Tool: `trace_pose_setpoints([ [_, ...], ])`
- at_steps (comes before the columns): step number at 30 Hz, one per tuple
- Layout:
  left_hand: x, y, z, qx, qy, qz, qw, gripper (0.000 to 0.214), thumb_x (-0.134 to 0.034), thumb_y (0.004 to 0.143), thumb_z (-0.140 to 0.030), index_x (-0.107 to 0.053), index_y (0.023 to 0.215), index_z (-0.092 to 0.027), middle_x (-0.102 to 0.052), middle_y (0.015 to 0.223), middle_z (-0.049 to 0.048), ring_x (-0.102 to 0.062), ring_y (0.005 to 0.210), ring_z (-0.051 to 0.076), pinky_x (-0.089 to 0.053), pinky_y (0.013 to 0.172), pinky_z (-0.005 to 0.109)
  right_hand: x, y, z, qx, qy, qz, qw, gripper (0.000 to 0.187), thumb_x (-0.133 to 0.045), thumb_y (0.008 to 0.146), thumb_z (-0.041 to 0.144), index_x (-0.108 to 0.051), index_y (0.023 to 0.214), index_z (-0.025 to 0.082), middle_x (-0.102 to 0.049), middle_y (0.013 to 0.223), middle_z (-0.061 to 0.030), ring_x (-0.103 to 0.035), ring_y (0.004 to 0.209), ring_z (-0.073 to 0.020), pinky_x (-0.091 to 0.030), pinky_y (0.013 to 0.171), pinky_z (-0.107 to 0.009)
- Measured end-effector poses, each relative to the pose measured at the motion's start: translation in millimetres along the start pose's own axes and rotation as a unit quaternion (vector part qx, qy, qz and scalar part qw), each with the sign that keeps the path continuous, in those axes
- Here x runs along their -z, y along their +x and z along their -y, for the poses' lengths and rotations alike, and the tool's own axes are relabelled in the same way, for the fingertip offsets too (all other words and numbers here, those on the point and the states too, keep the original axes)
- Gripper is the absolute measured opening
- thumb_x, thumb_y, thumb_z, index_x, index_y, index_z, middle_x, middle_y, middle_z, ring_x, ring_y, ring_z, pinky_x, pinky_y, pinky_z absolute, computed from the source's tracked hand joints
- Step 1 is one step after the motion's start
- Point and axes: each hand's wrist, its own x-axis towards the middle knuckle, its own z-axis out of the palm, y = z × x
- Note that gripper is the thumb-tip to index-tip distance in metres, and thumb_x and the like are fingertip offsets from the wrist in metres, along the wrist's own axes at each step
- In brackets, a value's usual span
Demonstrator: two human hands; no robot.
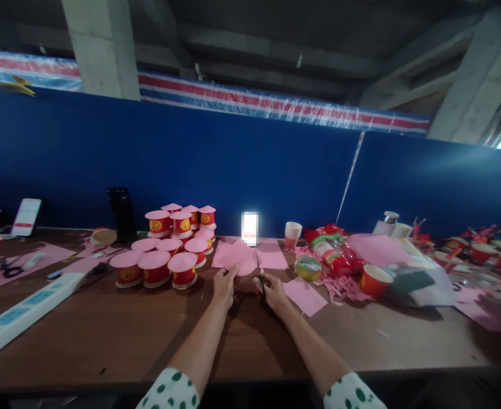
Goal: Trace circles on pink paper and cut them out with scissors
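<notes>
My left hand [225,285] pinches the near left edge of a rounded piece of pink paper [245,258]. In my right hand [273,288] is a pair of dark scissors [258,266], its blades pointing away from me at the paper's right edge. Whether the blades are apart I cannot tell. Flat pink sheets [276,255] lie behind and beside the held piece. Left of my hands stand several red paper cups [184,275] with gold emblems, topped by pink paper discs [154,259]. A square pink sheet [305,296] rests to the right of my right hand.
A bright phone [249,228] stands against the blue partition [250,165]. Rightward are a paper cup [293,234], a tape roll [308,267], pink scraps [344,286], a red cup [375,281] and a plastic bag [423,278]. A white power strip [33,307] and black bottle [121,213] stand left.
</notes>
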Motion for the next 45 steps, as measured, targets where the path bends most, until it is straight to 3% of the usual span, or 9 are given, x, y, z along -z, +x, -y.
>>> trace_pose_setpoints([
  [4,0.8,1.0,0.6,-0.003,0.002,0.008,1.000,0.036,-0.074,0.049,-0.036,-0.047,0.059,-0.015,-0.046,0.045,-0.0063,-0.046,0.039,0.007,-0.029,0.035,0.016,-0.6,0.4,-2.5,-0.001,0.013,-0.004,1.000,0.035,-0.064,0.066,0.046,-0.060,0.082,0.015,-0.052,0.048,0.0039,-0.043,0.038,-0.0076,-0.032,0.035,-0.018],
  [9,0.8,-0.6,-1.1,0.004,0.034,0.014,0.999,0.037,-0.073,0.050,-0.040,-0.046,0.060,-0.015,-0.048,0.045,-0.0049,-0.046,0.038,0.008,-0.020,0.031,0.015,-0.4,0.5,-2.0,0.000,0.022,0.001,1.000,0.031,-0.063,0.068,0.043,-0.059,0.083,0.015,-0.053,0.049,0.0040,-0.044,0.039,-0.0075,-0.031,0.036,-0.017],
  [17,0.2,-1.9,-3.0,0.008,0.010,0.018,1.000,0.037,-0.074,0.048,-0.037,-0.045,0.057,-0.015,-0.046,0.044,-0.0062,-0.046,0.038,0.007,-0.031,0.036,0.016,0.1,-0.4,1.6,0.008,0.016,-0.002,1.000,0.030,-0.063,0.068,0.043,-0.060,0.081,0.016,-0.052,0.048,0.0040,-0.044,0.040,-0.0077,-0.032,0.037,-0.018],
  [24,0.4,-0.1,-2.5,0.020,0.020,0.004,1.000,0.039,-0.074,0.048,-0.039,-0.044,0.057,-0.017,-0.044,0.042,-0.0068,-0.043,0.035,0.006,-0.019,0.030,0.015,0.1,-0.3,-0.7,0.012,0.011,0.001,1.000,0.030,-0.062,0.069,0.043,-0.061,0.081,0.016,-0.051,0.048,0.0042,-0.043,0.039,-0.0077,-0.031,0.036,-0.018],
  [36,0.6,3.0,-0.8,-0.007,-0.032,0.011,0.999,0.035,-0.075,0.048,-0.034,-0.048,0.058,-0.015,-0.046,0.047,-0.0071,-0.044,0.039,0.005,-0.038,0.041,0.018,-0.4,-2.0,8.0,-0.006,0.000,0.000,1.000,0.034,-0.067,0.063,0.043,-0.063,0.083,0.015,-0.051,0.046,0.0042,-0.043,0.038,-0.0079,-0.030,0.035,-0.018],
  [45,1.5,2.2,-0.4,-0.008,-0.028,0.007,1.000,0.034,-0.074,0.049,-0.035,-0.047,0.057,-0.015,-0.046,0.044,-0.0070,-0.044,0.037,0.006,-0.033,0.037,0.017,-0.5,-0.2,3.1,-0.001,0.005,0.005,1.000,0.033,-0.066,0.063,0.044,-0.062,0.081,0.015,-0.050,0.046,0.0046,-0.041,0.038,-0.0077,-0.031,0.037,-0.019],
])
